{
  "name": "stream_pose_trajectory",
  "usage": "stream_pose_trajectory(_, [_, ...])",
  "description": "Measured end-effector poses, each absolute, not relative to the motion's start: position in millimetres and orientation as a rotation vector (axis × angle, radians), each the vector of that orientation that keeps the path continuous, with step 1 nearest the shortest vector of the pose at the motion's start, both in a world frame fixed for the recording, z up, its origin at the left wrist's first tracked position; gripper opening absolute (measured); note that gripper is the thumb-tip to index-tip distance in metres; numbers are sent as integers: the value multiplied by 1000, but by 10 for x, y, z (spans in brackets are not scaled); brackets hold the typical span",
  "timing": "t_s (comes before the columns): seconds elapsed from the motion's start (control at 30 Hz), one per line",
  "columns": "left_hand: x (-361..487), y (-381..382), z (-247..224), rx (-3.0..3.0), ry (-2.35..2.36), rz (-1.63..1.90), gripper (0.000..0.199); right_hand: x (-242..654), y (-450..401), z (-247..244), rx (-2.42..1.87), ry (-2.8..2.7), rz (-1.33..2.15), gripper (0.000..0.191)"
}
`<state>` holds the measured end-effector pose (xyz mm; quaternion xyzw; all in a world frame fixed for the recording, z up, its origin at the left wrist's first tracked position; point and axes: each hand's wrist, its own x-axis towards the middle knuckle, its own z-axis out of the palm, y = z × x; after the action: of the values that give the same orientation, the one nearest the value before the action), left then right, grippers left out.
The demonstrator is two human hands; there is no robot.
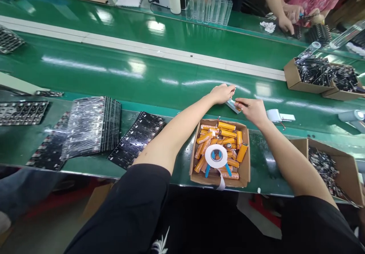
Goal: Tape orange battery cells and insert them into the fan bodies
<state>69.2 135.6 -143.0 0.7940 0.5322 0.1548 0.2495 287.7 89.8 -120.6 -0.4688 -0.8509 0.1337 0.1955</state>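
My left hand (224, 93) is closed, its fingers at the upper end of a pale blue-white, narrow piece (234, 106) whose kind I cannot make out. Close beside it, my right hand (252, 109) pinches at the same piece; a bit of orange-brown shows near its fingertips, and what exactly it grips is hidden. Below both hands stands a cardboard box (195, 170) of orange cylindrical batteries (242, 152) with thin wires. A roll of white tape (209, 156) rests on top of them, with two blue legs sticking out and a loose tape end hanging over the box's front.
A white device with a wire (275, 116) lies right of my hands. Stacked circuit boards (85, 128) and a loose board panel (137, 140) are on the left. Boxes of small parts (327, 166) stand right. Across the green belt (171, 71) are clear tubes (208, 8) and co-workers' hands (288, 22).
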Motion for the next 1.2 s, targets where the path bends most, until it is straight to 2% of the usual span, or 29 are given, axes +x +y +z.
stream_pose_trajectory(0.27, [725,1438,-1402,2319,1224,353,21,2979,770,-1317,-1355,-2263,311,31])
stream_pose_trajectory(0.47, [757,1458,-1446,2444,1112,339,29,3099,633,-1439,-1342,-2207,250,32])
stream_pose_trajectory(0.7, [851,1502,-1469,2392,1079,435,26,3158,663,-1447,-1355,-2146,400,33])
stream_pose_trajectory(0.9, [860,1579,-1420,2261,1007,402,37,3163,720,-1347,-1366,-2197,432,33])
stream_pose_trajectory(1.2, [936,1539,-1328,2114,1077,415,26,3211,804,-1277,-1431,-2259,441,36])
